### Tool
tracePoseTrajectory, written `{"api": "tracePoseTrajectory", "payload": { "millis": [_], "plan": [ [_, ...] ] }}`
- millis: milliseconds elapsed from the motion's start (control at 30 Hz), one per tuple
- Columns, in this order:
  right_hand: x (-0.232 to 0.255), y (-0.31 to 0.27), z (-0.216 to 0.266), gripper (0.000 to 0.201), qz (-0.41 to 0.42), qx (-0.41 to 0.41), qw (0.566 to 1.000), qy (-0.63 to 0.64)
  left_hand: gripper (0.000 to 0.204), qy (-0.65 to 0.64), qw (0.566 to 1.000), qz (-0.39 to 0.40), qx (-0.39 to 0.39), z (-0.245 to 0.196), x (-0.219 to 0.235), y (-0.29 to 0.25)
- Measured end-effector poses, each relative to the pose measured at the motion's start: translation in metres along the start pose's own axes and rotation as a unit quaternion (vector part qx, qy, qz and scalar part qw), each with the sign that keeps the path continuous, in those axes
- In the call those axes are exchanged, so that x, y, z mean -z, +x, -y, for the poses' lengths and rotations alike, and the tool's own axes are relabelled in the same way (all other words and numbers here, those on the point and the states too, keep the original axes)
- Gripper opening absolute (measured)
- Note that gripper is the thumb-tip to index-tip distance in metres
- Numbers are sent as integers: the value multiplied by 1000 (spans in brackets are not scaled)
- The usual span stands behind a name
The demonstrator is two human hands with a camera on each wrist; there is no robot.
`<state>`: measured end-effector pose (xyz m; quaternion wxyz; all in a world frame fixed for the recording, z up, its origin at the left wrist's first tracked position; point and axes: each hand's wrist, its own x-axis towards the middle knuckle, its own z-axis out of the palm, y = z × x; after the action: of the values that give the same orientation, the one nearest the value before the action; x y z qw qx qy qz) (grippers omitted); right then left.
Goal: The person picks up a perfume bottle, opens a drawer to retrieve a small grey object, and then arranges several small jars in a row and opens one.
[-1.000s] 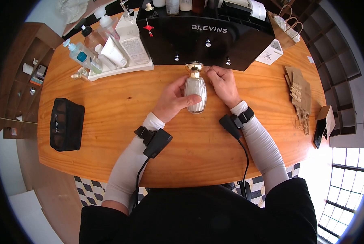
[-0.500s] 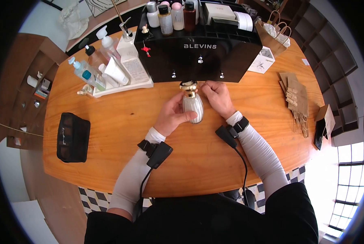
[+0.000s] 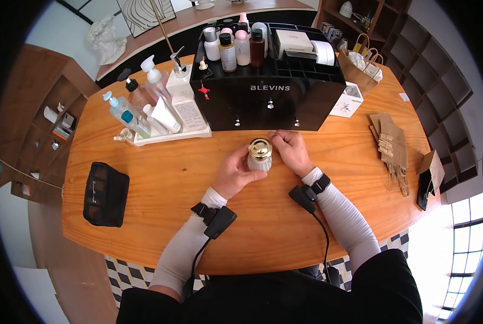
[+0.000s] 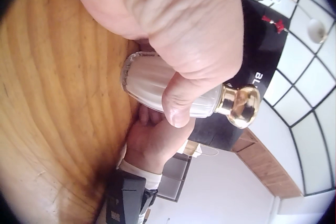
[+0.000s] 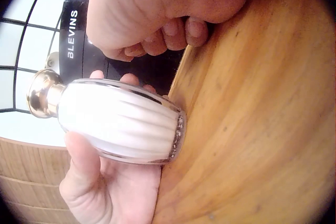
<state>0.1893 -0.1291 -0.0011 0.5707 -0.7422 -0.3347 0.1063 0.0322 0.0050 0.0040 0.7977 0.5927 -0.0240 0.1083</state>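
Note:
A ribbed glass perfume bottle (image 3: pixel 260 156) with a rounded gold cap stands between the hands, pale white inside. My left hand (image 3: pixel 234 175) grips it from the left, thumb across the front and fingers behind the glass. In the right wrist view, the base of the bottle (image 5: pixel 123 121) is right by the tabletop. My right hand (image 3: pixel 291 153) rests on the table just right of the bottle, fingers curled in toward the palm. From the right wrist view, the fingertips (image 5: pixel 173 28) show folded with nothing seen between them.
Behind the hands stands a black BLEVINS drawer organizer (image 3: pixel 268 105) topped with bottles and boxes. Left of it, a white tray (image 3: pixel 174 137) holds pump bottles and tubes. A black mesh pouch (image 3: pixel 106 194) lies at left, brown paper bags (image 3: pixel 390 140) at right.
The head view has tilted upward, so the table sits lower in it. The bottle, earlier seen along its side, now shows mostly its cap top. The left hand's grip is kept.

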Motion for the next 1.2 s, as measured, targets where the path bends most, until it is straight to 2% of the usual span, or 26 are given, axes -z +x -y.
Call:
{"api": "tracePoseTrajectory", "payload": {
  "millis": [233, 433, 500, 600, 700, 833, 900, 1033, 1100, 1200],
  "plan": [
    [1, -1, -1, 33, 15, -19, 1000, -11, 63, 4, 1000, 4, 7, 1, 1, 1],
    [1, -3, 5, 32, 3, 16, 1000, -7, 65, 16, 1000, 1, 1, 3, -2, 0],
    [2, -4, 5, 32, 7, 7, 1000, -16, 67, 34, 999, -8, 30, 5, -1, -1],
    [3, 0, 4, 32, 11, 3, 1000, -25, 60, 77, 997, -18, 13, 6, -2, 0],
    [0, -4, 5, 33, 9, 1, 1000, -14, 68, 56, 998, -8, 36, 6, 0, -1],
    [1, -3, 2, 33, 4, 4, 1000, -14, 69, 46, 998, -14, 31, 4, -4, -1],
    [1, -3, 1, 32, 7, 0, 1000, -17, 60, 56, 998, -13, 18, 3, -3, 0],
    [1, -4, 4, 31, 4, 12, 1000, 7, 61, 72, 997, -15, 13, 6, -3, -1],
    [1, -6, 2, 31, 3, 11, 1000, 6, 69, 24, 999, -15, 41, 4, -5, 0],
    [3, -2, 3, 31, 11, 10, 1000, -12, 68, 62, 998, -10, 23, 4, -3, 0]
  ]
}}
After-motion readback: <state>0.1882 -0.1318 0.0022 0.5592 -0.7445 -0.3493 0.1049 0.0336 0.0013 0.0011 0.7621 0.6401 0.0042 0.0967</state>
